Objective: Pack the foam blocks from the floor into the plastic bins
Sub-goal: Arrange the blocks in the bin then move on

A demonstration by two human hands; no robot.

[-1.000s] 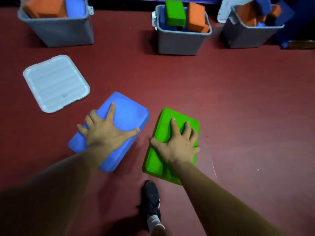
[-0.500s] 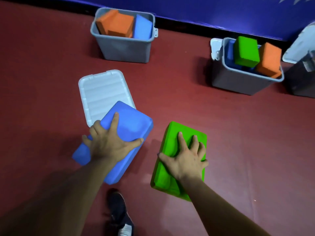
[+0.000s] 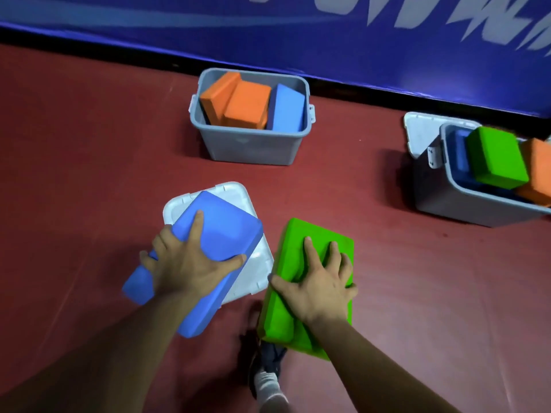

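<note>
Head view, blue block (image 3: 220, 234) farther over lid (image 3: 258, 265), green block (image 3: 316, 234) nearer bin (image 3: 250, 146)

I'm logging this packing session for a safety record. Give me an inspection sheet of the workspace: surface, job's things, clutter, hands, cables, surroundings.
Surface: red floor, matte.
Job's things: blue foam block and green foam block, one per hand; grey bin holds orange blocks and a blue one; right bin is piled above its rim.
Clutter: white lid on the floor, partly hidden by the blue foam block.
Hands: left hand grips the blue foam block; right hand grips the green foam block.
Cables: nothing seen.
Surroundings: blue banner behind the bins; shoe below the hands.
</note>
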